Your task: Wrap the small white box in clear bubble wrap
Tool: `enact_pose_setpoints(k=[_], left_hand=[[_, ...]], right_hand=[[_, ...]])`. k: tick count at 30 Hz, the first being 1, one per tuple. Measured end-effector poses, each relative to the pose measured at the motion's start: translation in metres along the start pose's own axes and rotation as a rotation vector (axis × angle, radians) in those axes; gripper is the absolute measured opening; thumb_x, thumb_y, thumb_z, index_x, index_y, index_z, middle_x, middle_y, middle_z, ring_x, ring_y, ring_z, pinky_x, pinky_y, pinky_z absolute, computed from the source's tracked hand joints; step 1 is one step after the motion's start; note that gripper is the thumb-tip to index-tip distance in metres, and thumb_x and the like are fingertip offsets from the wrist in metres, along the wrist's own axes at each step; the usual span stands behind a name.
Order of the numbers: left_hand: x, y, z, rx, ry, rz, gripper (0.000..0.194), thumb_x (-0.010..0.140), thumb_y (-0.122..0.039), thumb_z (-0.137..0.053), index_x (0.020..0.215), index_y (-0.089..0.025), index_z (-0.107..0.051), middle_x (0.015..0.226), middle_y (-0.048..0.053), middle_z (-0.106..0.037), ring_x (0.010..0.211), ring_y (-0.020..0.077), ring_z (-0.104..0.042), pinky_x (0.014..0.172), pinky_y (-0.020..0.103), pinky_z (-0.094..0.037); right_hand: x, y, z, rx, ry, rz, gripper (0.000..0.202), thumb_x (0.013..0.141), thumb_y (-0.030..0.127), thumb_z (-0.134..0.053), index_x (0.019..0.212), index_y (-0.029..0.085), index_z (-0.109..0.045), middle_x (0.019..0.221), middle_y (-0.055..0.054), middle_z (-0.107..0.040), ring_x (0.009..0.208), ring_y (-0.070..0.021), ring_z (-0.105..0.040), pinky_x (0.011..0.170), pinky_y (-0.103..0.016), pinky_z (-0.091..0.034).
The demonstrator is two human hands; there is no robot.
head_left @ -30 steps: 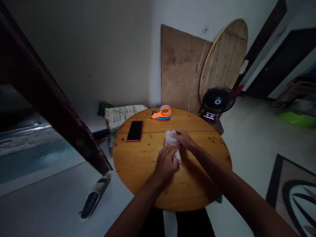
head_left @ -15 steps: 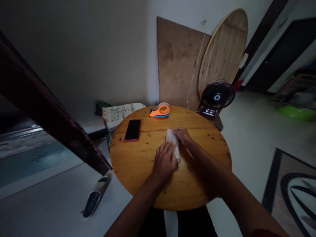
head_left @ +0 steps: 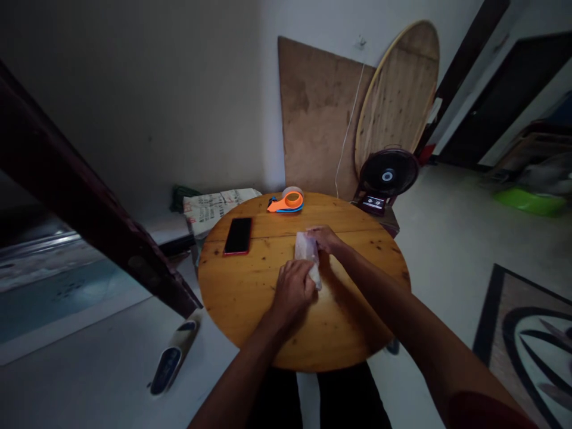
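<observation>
A slim bundle in whitish, see-through wrap (head_left: 305, 247) lies lengthwise on the round wooden table (head_left: 241, 298); its contents cannot be made out. My left hand (head_left: 292, 288) grips its near end, fingers curled over the left side and the thumb close to the end. Around the far right edge, my right hand (head_left: 325, 238) has its fingers closed on the wrap. Beyond the bundle sits an orange and blue tape dispenser (head_left: 286, 202) with a roll of tape. To the left lies a phone (head_left: 238, 236) with a dark screen and a red edge.
Past the table's right rear edge stands a dark fan (head_left: 386, 177). A round wooden board (head_left: 400, 95) and a brown panel (head_left: 313, 113) lean on the wall. Left of the table are a printed sack (head_left: 214, 210) and a slanted dark post (head_left: 134, 256).
My right hand has lifted slightly along the bundle's far edge, and more of the wrap's top shows. My left hand has shifted a little toward the near end. The view has moved slightly.
</observation>
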State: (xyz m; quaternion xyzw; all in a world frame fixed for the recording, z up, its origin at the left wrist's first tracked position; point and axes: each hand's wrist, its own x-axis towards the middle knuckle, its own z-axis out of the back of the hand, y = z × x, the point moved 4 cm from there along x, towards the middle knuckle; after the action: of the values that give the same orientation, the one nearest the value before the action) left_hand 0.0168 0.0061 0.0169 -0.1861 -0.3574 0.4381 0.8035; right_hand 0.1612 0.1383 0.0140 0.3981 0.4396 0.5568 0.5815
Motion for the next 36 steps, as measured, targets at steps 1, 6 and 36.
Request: enact_pose_setpoints(k=[1,6,36], left_hand=[[0.0,0.0,0.0,-0.018,0.007,0.002,0.041,0.079,-0.01,-0.044,0.115,-0.018,-0.062,0.116,0.005,-0.065,0.107,0.0232,-0.052,0.094,0.038,-0.038],[0.0,0.002,0.0,-0.069,0.024,0.004,0.04,0.079,-0.01,-0.044,0.115,-0.018,-0.062,0.118,0.006,-0.064,0.11,0.0227,-0.051,0.098,0.037,-0.038],[-0.01,0.008,0.003,-0.091,-0.171,0.23,0.02,0.082,-0.02,-0.052,0.101,-0.018,-0.056,0.101,0.007,-0.06,0.101,0.0221,-0.053,0.092,0.037,-0.043]], right_hand=[[-0.003,0.004,0.001,0.013,-0.003,0.008,0.028,0.065,0.04,-0.066,0.059,0.021,-0.047,0.048,0.004,-0.046,0.045,-0.0104,-0.042,0.043,-0.023,-0.034],[-0.027,0.029,0.004,0.039,0.029,0.094,0.029,0.064,0.044,-0.068,0.064,0.019,-0.052,0.053,0.005,-0.047,0.048,-0.0083,-0.041,0.045,-0.021,-0.032],[-0.142,0.045,-0.008,-0.036,0.099,0.349,0.023,0.078,0.038,-0.059,0.069,0.017,-0.058,0.064,0.003,-0.053,0.06,-0.0106,-0.047,0.057,-0.023,-0.036]])
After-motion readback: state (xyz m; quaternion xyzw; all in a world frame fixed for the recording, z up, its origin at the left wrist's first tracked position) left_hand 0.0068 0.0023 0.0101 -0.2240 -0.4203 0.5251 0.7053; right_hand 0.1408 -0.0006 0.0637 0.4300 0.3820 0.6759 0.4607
